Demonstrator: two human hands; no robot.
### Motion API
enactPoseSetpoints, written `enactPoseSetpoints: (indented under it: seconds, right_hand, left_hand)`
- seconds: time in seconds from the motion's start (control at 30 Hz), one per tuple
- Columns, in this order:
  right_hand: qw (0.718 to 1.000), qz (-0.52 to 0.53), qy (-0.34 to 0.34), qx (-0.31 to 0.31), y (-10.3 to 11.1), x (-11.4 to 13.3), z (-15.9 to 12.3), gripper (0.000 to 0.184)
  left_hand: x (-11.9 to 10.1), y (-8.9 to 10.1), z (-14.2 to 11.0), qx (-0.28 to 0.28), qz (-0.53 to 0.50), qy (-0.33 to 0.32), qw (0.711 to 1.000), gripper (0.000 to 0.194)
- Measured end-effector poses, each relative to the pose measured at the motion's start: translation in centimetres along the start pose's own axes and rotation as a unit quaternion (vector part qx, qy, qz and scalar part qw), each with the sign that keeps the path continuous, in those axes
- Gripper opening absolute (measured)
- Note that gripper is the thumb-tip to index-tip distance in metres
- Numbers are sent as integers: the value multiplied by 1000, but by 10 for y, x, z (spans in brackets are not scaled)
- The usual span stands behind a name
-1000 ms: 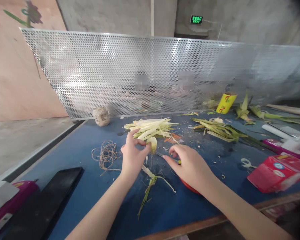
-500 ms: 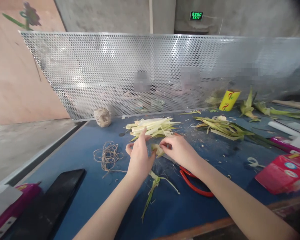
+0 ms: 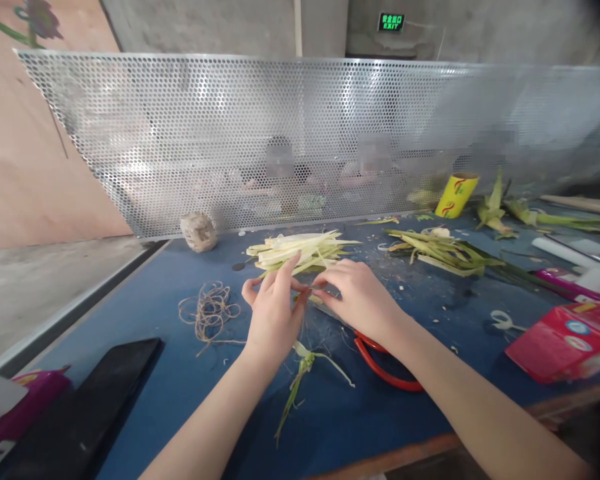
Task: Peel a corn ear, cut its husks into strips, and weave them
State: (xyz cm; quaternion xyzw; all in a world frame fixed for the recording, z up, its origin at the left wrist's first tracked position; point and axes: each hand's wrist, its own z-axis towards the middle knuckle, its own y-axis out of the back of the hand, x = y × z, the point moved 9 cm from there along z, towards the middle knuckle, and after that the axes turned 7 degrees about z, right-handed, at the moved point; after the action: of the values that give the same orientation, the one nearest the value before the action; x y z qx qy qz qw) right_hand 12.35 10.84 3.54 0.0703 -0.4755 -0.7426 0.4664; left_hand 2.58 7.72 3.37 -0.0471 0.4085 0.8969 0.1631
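My left hand (image 3: 274, 310) and my right hand (image 3: 357, 293) meet fingertip to fingertip above the middle of the blue table. Both thumbs and index fingers pinch a small pale green piece of husk (image 3: 297, 299), mostly hidden by the fingers. Red-handled scissors (image 3: 383, 371) lie below my right wrist, partly covered by it. A knotted husk figure with green strands (image 3: 303, 367) rests just in front of my hands. Behind them lies a pile of pale husk strips (image 3: 305, 250). Loose twine (image 3: 211, 312) is left of my left hand.
A perforated metal screen (image 3: 205, 133) borders the far side, with people blurred behind it. Also on the table are a twine ball (image 3: 199, 231), a black phone-like slab (image 3: 105, 393), green husks (image 3: 443, 252), a yellow roll (image 3: 457, 195) and a red package (image 3: 563, 343).
My right hand has moved left to meet my left hand, and its fingers have closed on the husk piece. The scissors' red handles show more now. The husk piece has become mostly hidden.
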Motion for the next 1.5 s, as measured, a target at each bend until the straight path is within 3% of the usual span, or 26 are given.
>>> enactPoseSetpoints:
  seconds: [0.17,0.37,0.63,0.87,0.97,1.17,1.37,1.5]
  right_hand:
    - [1000,-21,13,-11,2,4,-2,8]
    - [997,-62,51,18,-6,11,-4,16]
    - [1000,-22,-8,7,4,2,-3,12]
    - [989,108,-89,56,5,-29,-2,12]
    - [977,159,-126,67,1,-37,-5,13]
    - [969,182,-154,60,-1,-43,-5,16]
    - [946,239,-212,61,-3,-70,-7,19]
    - [938,240,-251,-12,15,-108,-9,29]
  left_hand:
    - [-1,-5,-3,13,-8,1,1000,56]
    - [-18,-7,-6,9,31,-77,996,59]
    - [-26,7,-7,-50,-4,-112,992,69]
    - [-38,8,-9,-55,7,-172,983,79]
    - [-28,7,-7,-57,11,-129,990,91]
    - [-21,3,-7,-33,4,-84,996,81]
    - [-45,16,-16,-99,-2,-184,978,79]
    - [-52,21,-22,-103,-28,-206,973,78]
